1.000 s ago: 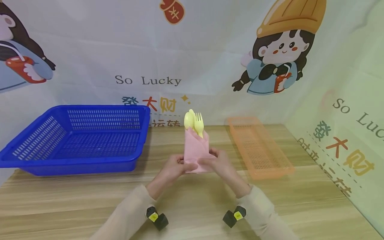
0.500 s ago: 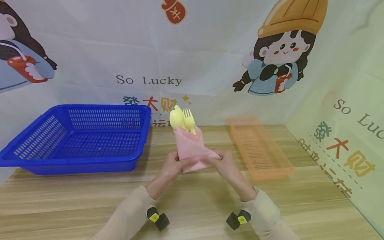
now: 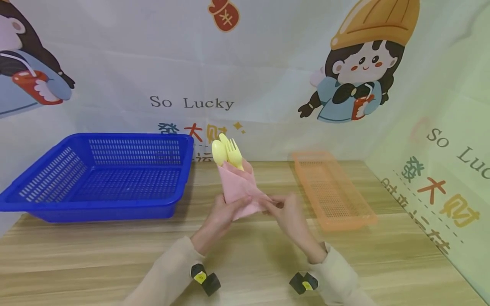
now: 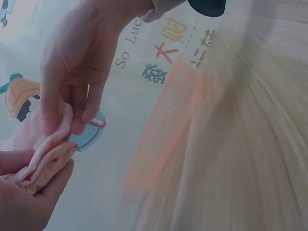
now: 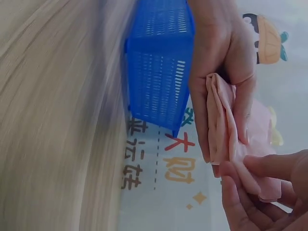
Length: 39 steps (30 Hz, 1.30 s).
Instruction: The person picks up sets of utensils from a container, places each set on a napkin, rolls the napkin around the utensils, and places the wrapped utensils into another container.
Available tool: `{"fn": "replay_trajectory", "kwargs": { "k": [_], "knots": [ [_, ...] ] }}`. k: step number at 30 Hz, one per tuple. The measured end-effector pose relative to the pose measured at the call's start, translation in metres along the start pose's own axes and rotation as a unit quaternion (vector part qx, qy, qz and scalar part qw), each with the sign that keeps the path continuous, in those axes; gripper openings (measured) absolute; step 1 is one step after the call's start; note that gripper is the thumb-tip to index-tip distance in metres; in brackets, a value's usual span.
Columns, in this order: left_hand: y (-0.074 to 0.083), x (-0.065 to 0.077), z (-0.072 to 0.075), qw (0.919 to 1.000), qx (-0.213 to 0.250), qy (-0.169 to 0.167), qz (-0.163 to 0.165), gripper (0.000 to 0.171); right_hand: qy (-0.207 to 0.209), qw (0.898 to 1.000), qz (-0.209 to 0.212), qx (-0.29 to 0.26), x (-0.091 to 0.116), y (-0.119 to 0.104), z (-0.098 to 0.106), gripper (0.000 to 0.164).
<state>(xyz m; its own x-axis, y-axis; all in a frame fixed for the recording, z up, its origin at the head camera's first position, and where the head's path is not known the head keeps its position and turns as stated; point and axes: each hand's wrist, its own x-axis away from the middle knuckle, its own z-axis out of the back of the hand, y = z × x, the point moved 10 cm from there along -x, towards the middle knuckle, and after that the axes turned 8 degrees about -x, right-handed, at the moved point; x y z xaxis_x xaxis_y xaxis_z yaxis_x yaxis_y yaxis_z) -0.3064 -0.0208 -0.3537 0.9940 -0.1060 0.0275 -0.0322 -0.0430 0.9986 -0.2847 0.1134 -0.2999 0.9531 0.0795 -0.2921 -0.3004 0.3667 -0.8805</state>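
A pink napkin (image 3: 235,185) is folded around pale yellow cutlery and tilts to the left above the table. From its top stick out a spoon (image 3: 219,152), a fork (image 3: 234,154) and the tip of a third yellow piece behind them. My left hand (image 3: 223,214) grips the lower left of the bundle, thumb across its front. With thumb and fingers my right hand (image 3: 289,214) pinches a napkin corner drawn out to the right. Several folded layers at the napkin's bottom end (image 5: 219,120) show in the right wrist view. The cutlery's lower parts are hidden inside.
On the left of the wooden table (image 3: 245,272) stands a large blue plastic basket (image 3: 126,208). A shallow orange basket (image 3: 331,191) lies to the right. Behind both hangs a printed white cloth (image 3: 260,63), which continues along the right side.
The bundle has moved left and gone from upright to leaning left. My right hand has shifted slightly right, pulling the napkin's corner out from the bundle.
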Motion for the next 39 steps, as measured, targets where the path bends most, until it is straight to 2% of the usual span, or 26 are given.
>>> {"fn": "replay_trajectory", "kwargs": {
  "k": [3, 6, 8, 12, 17, 21, 26, 29, 36, 39],
  "knots": [
    [0.002, 0.0, 0.001, 1.0, -0.006, 0.003, -0.003, 0.024, -0.009, 0.999, -0.033, -0.04, 0.0, 0.005, 0.0, 0.016],
    [0.002, 0.0, 0.002, 1.0, -0.009, 0.002, -0.002, 0.024, -0.028, 0.992, -0.091, -0.084, 0.0, 0.017, -0.003, 0.02],
    [0.002, 0.0, 0.001, 1.0, 0.0, -0.002, 0.0, 0.024, -0.037, 0.988, -0.117, -0.096, 0.002, 0.022, -0.005, 0.022],
    [0.0, -0.002, -0.001, 0.9991, 0.039, -0.016, 0.002, 0.026, -0.041, 0.983, -0.121, -0.129, 0.003, 0.024, -0.005, 0.022],
    [0.001, -0.004, -0.005, 0.9936, 0.105, -0.042, -0.001, 0.031, -0.056, 0.978, -0.115, -0.165, 0.004, 0.022, -0.008, 0.023],
    [0.005, -0.006, -0.005, 0.9887, 0.14, -0.054, -0.008, 0.035, -0.053, 0.984, -0.11, -0.128, 0.005, 0.019, -0.006, 0.02],
    [0.005, -0.009, 0.0, 0.9848, 0.17, -0.034, 0.005, 0.035, -0.052, 0.994, -0.085, -0.049, 0.006, 0.013, -0.004, 0.013],
    [0.006, -0.009, 0.002, 0.9841, 0.175, -0.026, 0.016, 0.035, -0.047, 0.993, -0.093, -0.051, 0.007, 0.015, -0.004, 0.014],
    [0.006, -0.008, 0.004, 0.9861, 0.163, -0.018, 0.031, 0.036, -0.035, 0.987, -0.124, -0.093, 0.008, 0.022, -0.006, 0.018],
    [0.005, -0.009, 0.005, 0.9869, 0.157, -0.02, 0.032, 0.038, -0.025, 0.988, -0.123, -0.086, 0.008, 0.023, -0.005, 0.017]
  ]
}}
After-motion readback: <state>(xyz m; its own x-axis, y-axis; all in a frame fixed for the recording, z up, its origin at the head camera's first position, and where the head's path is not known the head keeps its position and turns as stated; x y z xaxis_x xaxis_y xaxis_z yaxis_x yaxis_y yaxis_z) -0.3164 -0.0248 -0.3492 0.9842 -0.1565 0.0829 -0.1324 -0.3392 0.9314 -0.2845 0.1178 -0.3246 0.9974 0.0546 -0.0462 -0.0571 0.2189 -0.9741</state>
